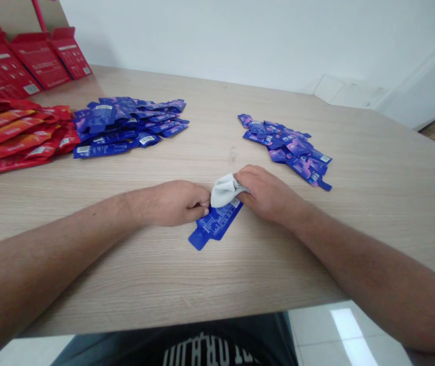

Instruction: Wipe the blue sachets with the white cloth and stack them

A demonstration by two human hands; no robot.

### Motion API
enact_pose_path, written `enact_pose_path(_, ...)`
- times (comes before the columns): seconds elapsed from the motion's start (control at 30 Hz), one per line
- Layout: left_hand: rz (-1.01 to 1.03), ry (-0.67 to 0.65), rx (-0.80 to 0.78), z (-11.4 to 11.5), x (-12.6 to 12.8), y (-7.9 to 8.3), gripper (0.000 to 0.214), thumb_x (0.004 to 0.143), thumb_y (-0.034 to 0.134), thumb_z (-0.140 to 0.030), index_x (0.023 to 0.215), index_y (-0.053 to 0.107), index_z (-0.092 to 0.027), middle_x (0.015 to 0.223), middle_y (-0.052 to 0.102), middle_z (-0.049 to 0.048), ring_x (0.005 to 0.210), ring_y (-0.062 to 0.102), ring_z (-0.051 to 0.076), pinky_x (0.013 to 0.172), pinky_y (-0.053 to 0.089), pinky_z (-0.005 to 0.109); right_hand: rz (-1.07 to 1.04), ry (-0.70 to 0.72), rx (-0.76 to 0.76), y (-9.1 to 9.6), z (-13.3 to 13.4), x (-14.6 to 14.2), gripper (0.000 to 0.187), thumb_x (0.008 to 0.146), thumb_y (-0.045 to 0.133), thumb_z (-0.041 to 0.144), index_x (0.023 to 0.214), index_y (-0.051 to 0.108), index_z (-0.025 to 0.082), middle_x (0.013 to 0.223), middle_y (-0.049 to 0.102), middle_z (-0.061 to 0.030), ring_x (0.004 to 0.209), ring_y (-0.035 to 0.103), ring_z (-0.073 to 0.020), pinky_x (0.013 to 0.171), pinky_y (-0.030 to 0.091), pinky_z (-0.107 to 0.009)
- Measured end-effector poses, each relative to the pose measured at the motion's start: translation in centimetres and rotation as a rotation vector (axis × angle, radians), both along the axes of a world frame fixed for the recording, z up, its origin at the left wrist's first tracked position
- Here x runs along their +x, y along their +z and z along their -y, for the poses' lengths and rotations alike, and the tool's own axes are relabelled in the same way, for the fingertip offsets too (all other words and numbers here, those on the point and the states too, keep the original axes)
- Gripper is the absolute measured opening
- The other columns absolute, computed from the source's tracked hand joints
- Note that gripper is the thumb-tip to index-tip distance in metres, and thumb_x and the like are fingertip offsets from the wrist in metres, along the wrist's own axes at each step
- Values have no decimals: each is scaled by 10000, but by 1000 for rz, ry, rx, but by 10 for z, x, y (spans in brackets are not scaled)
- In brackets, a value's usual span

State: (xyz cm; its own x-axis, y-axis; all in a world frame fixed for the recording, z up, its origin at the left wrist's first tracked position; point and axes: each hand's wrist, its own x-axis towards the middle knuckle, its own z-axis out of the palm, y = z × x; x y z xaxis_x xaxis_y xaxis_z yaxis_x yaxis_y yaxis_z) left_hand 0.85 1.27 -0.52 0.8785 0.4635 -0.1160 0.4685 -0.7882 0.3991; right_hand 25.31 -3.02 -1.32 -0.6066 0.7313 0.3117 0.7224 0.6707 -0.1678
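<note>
Blue packet, edge seemingly in left grip.

No text clearly readable on blue packet, red boxes or shirt

Red boxes stand side by side at the upper left of the frame, with red packets heaped just below them at the left edge. A white wall spans the top; glossy tiles show at the lower right.
</note>
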Motion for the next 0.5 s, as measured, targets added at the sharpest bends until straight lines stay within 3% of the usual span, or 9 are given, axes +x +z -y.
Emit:
enact_pose_path(0.2,19,-34,-21,-1,0,0,148,869,520,-231,899,665,-224,840,690,-22,721,597,129,684,421,227,36,107,12,1,3,-6,180,915,553,180,1085,605,152,1031,627,-95,984,531,-237,925,410,-369)
enact_pose_path(0.37,1,-10,-3,-2,-1,-2,140,865,512,-242,842,646,-208,816,674,-17,704,586,124,656,406,224,43,23,2,1,5,-8,167,896,569,174,1055,609,137,1020,631,-104,976,536,-242,900,410,-369)
enact_pose_path(0.5,-8,-8,-1,-1,0,-1,148,870,498,-236,853,643,-209,816,676,-13,725,594,127,649,394,220,91,159,-17,5,12,-10,158,909,555,174,1053,619,159,1025,627,-87,981,533,-235,933,399,-379)
